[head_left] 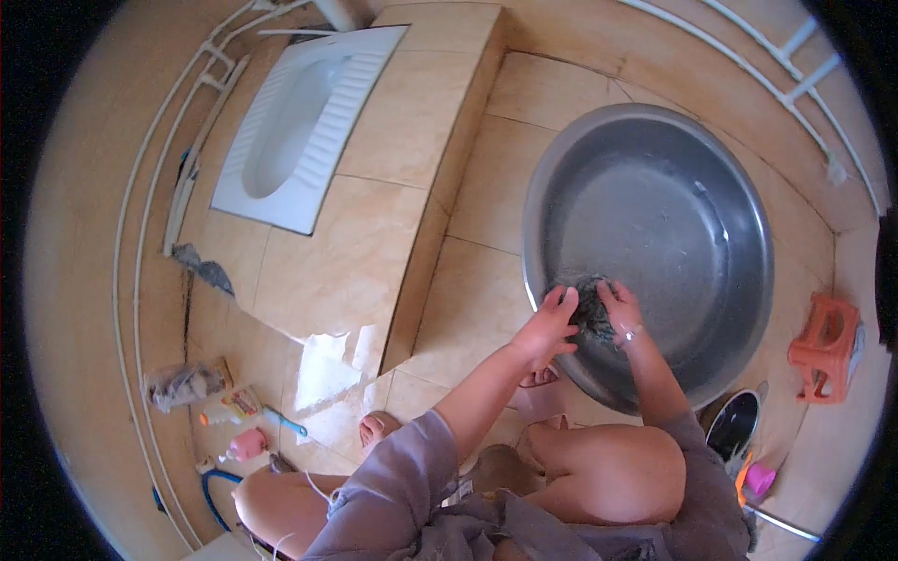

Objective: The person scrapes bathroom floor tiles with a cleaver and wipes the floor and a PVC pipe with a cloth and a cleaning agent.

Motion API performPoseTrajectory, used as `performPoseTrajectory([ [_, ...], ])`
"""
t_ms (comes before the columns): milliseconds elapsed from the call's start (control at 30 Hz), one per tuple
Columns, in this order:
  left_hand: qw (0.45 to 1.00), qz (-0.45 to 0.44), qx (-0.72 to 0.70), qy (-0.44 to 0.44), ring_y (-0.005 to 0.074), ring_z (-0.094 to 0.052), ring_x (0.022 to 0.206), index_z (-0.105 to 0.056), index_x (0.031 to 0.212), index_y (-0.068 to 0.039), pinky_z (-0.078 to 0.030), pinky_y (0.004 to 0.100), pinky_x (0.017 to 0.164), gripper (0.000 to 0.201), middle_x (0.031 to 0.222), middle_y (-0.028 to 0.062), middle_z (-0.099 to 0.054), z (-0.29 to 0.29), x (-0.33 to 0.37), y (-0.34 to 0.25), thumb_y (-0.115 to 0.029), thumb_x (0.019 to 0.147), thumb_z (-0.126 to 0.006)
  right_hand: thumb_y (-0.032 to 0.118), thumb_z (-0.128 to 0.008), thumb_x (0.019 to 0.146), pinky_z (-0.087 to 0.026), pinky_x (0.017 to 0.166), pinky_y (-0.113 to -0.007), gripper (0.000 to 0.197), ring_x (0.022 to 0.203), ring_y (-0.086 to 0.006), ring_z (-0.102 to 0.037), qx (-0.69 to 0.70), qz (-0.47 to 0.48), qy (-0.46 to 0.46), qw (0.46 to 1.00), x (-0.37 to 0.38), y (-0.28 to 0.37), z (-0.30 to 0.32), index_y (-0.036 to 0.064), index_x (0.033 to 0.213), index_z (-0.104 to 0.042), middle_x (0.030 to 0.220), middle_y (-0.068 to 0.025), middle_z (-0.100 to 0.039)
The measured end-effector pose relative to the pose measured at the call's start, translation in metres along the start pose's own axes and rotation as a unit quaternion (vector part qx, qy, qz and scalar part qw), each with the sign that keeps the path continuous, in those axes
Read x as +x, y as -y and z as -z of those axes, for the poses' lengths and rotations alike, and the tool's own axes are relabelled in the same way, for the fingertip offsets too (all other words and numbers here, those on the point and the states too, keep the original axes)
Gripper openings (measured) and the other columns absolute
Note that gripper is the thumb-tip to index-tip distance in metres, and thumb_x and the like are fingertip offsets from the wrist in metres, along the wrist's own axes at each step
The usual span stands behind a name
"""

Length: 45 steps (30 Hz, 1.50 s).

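A large round grey tub (655, 215) stands on the tiled floor in front of me, to the right. Over its near left side, both of my hands hold a dark, rumpled bundle (591, 316) with a ragged, greenish-black surface. Its exact kind I cannot make out. My left hand (548, 327) grips it from the left, at the tub's rim, with the thumb uppermost. From the right, inside the tub, my right hand (621, 311) closes on the other side; a thin band circles that wrist. The palm sides of both hands are hidden.
At the left, a raised tiled step (374, 234) bears a white squat toilet (299, 122). An orange stool (825, 348) stands by the right wall. Bottles (234, 406), a blue-handled brush (283, 422) and a pink container (247, 445) lie lower left. A dark basin (733, 421) is lower right.
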<state>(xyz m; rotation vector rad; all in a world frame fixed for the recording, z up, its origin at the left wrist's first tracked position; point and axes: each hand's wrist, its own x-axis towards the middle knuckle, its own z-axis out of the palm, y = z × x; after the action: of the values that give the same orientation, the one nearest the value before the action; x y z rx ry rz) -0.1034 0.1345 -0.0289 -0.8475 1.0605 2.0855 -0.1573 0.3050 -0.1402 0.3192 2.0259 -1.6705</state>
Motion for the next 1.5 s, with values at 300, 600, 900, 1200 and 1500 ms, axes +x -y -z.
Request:
performPoseTrajectory([
  [300,0.976,-0.210,-0.019,-0.050,0.0192,-0.052,0.086,-0.049,0.105,-0.003,-0.043,0.0353,0.074,0.038,0.089,0.0070,-0.057,-0.012,0.031,0.003,-0.035,0.084,-0.050,0.009,-0.065,0.071,-0.038,0.052,-0.027,0.019,0.054,-0.0156,-0.045,-0.101,0.398,-0.009,0.912,-0.101,0.124,-0.052,-0.0003,0.066,-0.049,0.061,-0.0063,-0.048],
  [600,0.971,-0.116,0.146,-0.150,0.0193,-0.051,0.080,-0.050,0.103,0.000,-0.044,0.0321,0.067,0.036,0.088,0.0125,-0.055,-0.027,0.044,0.018,-0.032,0.086,-0.046,0.032,-0.050,0.084,-0.038,0.055,-0.039,0.035,0.059,-0.0302,-0.052,-0.226,0.194,-0.041,0.954,-0.004,0.038,0.003,-0.0009,0.074,-0.053,0.067,-0.0211,-0.052],
  [900,0.995,0.009,0.089,-0.048,0.0373,-0.027,0.120,-0.012,0.134,-0.010,-0.028,0.0517,0.094,0.067,0.134,0.0153,-0.024,-0.021,0.030,0.001,-0.037,0.085,-0.048,0.032,-0.062,0.074,-0.042,0.075,-0.039,0.044,0.086,-0.0344,-0.053,-0.322,0.141,-0.080,0.933,0.043,-0.062,0.051,0.0015,0.102,-0.049,0.095,-0.0193,-0.055],
  [1200,0.986,-0.122,-0.112,-0.026,0.0202,-0.055,0.075,-0.051,0.101,-0.003,-0.044,0.0345,0.070,0.037,0.085,0.0097,-0.057,-0.020,0.036,0.001,-0.036,0.087,-0.044,0.017,-0.070,0.064,-0.041,0.068,-0.037,0.028,0.075,-0.0310,-0.048,-0.263,0.485,0.046,0.833,-0.095,0.124,-0.024,-0.0015,0.072,-0.051,0.090,-0.0179,-0.048],
  [1500,0.974,-0.168,-0.086,-0.126,0.0140,-0.045,0.062,-0.054,0.083,0.004,-0.041,0.0323,0.058,0.044,0.068,0.0052,-0.051,-0.031,0.026,0.010,-0.037,0.089,-0.041,0.010,-0.053,0.078,-0.035,0.054,-0.033,0.020,0.058,-0.0215,-0.044,-0.120,0.390,-0.116,0.906,-0.090,0.104,-0.058,-0.0033,0.065,-0.046,0.061,-0.0129,-0.047],
])
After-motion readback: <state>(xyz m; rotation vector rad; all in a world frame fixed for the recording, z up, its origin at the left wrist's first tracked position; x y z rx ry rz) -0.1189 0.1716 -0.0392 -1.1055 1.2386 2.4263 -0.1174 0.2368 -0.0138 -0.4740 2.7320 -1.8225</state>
